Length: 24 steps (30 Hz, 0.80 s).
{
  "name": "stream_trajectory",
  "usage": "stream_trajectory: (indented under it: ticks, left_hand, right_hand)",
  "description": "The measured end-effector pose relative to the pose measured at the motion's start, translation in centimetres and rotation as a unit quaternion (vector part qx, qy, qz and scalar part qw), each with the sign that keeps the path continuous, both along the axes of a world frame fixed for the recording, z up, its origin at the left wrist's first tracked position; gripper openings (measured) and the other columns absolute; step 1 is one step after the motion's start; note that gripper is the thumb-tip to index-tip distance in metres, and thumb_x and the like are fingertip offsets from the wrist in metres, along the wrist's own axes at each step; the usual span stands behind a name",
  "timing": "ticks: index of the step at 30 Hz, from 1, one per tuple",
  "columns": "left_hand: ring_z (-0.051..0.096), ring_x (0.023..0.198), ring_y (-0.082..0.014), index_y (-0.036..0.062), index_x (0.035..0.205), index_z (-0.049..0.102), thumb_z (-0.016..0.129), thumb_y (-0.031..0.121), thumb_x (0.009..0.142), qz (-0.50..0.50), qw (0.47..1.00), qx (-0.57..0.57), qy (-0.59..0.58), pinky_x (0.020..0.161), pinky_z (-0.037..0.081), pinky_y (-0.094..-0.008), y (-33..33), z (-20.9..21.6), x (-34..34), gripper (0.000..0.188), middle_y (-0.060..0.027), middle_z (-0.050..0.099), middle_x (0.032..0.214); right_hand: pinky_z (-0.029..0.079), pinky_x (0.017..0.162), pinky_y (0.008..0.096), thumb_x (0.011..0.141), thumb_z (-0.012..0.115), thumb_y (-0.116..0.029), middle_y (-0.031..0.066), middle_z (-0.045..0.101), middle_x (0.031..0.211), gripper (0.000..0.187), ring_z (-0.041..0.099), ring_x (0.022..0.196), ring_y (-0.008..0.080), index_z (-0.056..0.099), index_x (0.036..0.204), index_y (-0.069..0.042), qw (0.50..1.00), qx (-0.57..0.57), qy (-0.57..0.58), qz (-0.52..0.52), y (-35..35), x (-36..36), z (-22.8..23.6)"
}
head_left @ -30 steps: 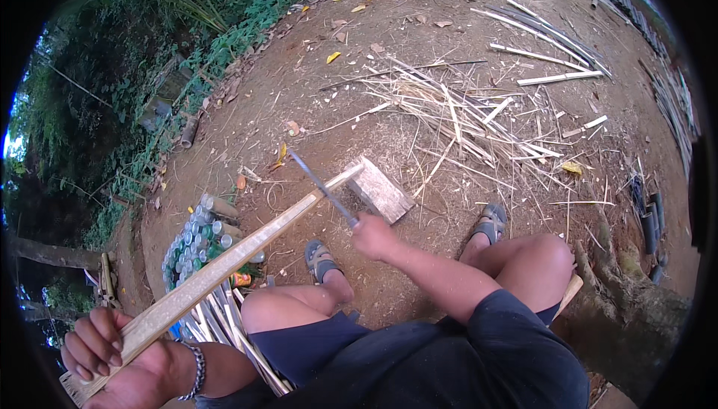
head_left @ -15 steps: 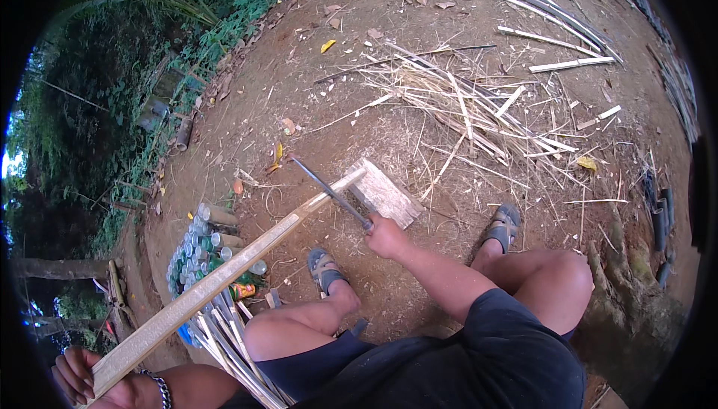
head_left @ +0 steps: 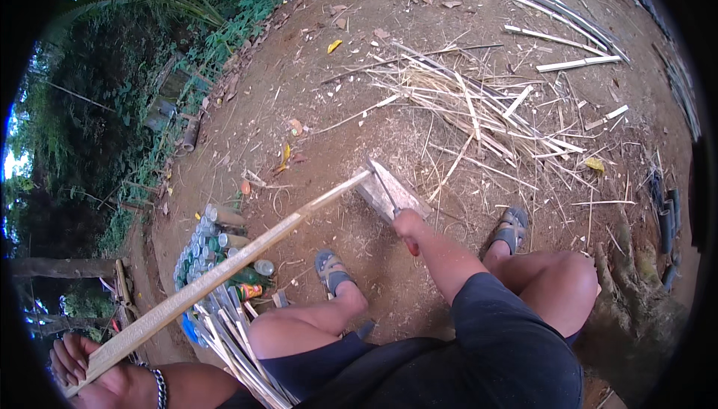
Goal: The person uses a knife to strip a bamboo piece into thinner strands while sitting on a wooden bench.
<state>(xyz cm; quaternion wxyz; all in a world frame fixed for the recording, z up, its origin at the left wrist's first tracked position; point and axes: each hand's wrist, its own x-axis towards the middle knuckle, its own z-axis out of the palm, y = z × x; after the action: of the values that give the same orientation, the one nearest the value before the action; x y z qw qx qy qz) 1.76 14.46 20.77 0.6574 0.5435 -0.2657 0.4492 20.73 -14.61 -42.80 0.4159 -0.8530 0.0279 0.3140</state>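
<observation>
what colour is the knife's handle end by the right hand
The handle end is reddish-orange; head view.

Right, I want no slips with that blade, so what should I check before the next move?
1. Left hand gripping the near end of the pale strip: ok.
2. Right hand closed on the knife: ok.
3. Strip's far end at the wooden block: ok; whether firmly seated, cannot tell.
4. Left hand away from the blade: ok, at the strip's opposite end.
5. Left foot and right foot clear of the blade: ok.
6. Blade touching the strip: cannot tell.
</observation>
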Motion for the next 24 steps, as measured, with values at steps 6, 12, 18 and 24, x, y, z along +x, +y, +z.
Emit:
stream_trajectory:
  ticks: [6,12,18,24]
  left_hand:
    - [0.047,0.067,-0.0133,0.0060,0.074,0.043,0.070,0.021,0.082,-0.004,0.999,-0.049,-0.015,0.066,0.040,-0.0279,-0.6,-1.6,-0.7,0.032,-0.0033,0.042,0.075]
    - [0.036,0.059,-0.0094,0.0023,0.096,0.046,0.062,0.027,0.092,-0.109,0.994,-0.027,0.008,0.059,0.031,-0.0252,-2.0,-2.4,-0.4,0.030,0.0005,0.037,0.070]
    - [0.032,0.055,-0.0095,0.0072,0.084,0.044,0.054,0.048,0.092,-0.025,0.999,-0.041,0.001,0.054,0.028,-0.0238,-3.6,-2.7,-3.3,0.043,0.0005,0.035,0.066]
    - [0.030,0.052,-0.0070,0.0104,0.081,0.045,0.057,0.062,0.084,-0.010,0.998,-0.054,-0.026,0.049,0.023,-0.0214,-6.0,-4.9,-5.0,0.053,0.0030,0.034,0.066]
  right_hand:
    - [0.045,0.048,0.0373,0.076,0.067,-0.008,0.0114,0.059,0.066,0.013,0.058,0.055,0.0208,0.058,0.078,0.001,0.984,0.118,0.051,-0.124,-1.2,-3.2,1.0]
    - [0.050,0.058,0.0406,0.077,0.066,-0.014,0.0180,0.064,0.075,0.019,0.063,0.064,0.0282,0.060,0.081,0.004,0.973,0.074,0.003,-0.219,-3.3,-8.0,3.5]
    - [0.048,0.087,0.0463,0.091,0.049,-0.024,0.0275,0.063,0.107,0.039,0.061,0.101,0.0410,0.056,0.118,0.003,0.991,0.068,-0.093,-0.068,0.2,-10.2,21.3]
    - [0.049,0.079,0.0494,0.085,0.055,-0.013,0.0224,0.063,0.087,0.019,0.063,0.087,0.0386,0.057,0.099,0.000,0.939,0.209,-0.247,0.115,4.9,-16.5,37.6]
